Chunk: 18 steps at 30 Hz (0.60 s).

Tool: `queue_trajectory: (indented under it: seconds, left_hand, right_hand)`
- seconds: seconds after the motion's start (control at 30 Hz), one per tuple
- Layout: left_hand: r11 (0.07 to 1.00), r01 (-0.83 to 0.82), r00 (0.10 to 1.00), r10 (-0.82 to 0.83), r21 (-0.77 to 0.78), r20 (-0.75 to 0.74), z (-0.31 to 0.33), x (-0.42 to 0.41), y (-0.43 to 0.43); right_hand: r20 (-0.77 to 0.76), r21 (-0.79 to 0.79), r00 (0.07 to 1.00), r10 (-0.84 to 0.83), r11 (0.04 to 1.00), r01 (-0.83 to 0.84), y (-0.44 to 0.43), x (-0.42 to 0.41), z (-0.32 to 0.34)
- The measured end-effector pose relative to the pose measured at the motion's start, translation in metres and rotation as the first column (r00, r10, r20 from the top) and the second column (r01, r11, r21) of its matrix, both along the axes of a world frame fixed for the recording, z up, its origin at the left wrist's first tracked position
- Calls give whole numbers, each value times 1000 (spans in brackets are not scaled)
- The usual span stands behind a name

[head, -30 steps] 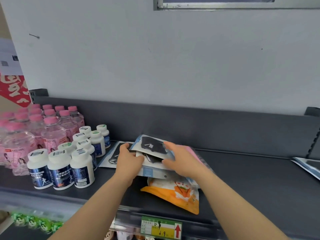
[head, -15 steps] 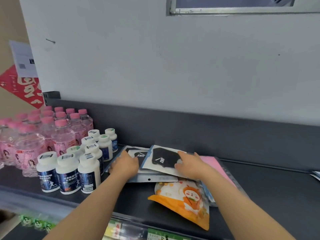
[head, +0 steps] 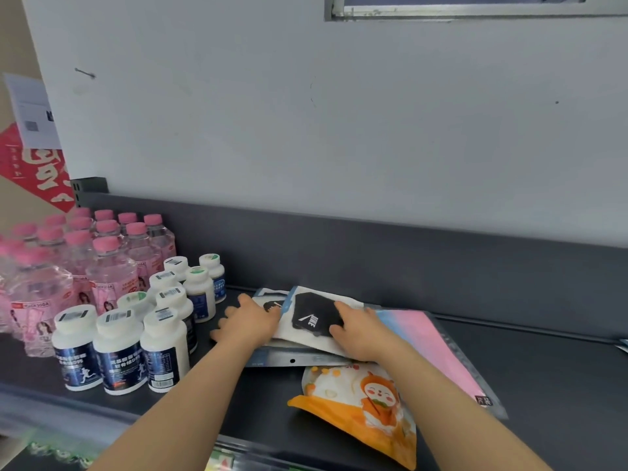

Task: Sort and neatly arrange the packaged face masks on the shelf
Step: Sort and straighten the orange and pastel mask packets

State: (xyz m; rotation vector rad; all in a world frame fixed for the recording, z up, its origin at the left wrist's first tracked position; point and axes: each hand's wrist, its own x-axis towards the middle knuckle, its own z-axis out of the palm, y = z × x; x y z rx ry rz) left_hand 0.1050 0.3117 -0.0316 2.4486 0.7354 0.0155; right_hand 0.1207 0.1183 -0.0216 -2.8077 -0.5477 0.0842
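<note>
The black-mask packet (head: 314, 316) lay stacked on the shelf (head: 526, 368), left hand (head: 249, 322) spread flat at its left edge, right hand (head: 365, 334) seemingly resting flat on its right.

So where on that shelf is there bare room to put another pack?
Most bare shelf lies right of the pink pack. A smaller patch sits in front, between the white bottles and the orange pouch, though the left arm crosses above it. The left end is crowded with pink-capped bottles; the middle holds overlapping mask packs.
</note>
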Motion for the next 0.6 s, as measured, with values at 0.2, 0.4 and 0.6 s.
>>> queue_trajectory:
  seconds: [0.2,0.4,0.6]
  left_hand:
    - [980,-25,993,48,-198,112,9,8,9]
    - [853,-48,971,162,-520,176,19,4,12]
    - [814,21,947,170,-580,272,20,-2,12]
  right_hand:
    - [-63,21,997,-34,999,35,6,3,-3]
    - [-104,67,992,-70,995,78,6,6,-6]
    - [-129,148,988,-80,984,99,9,1,-4]
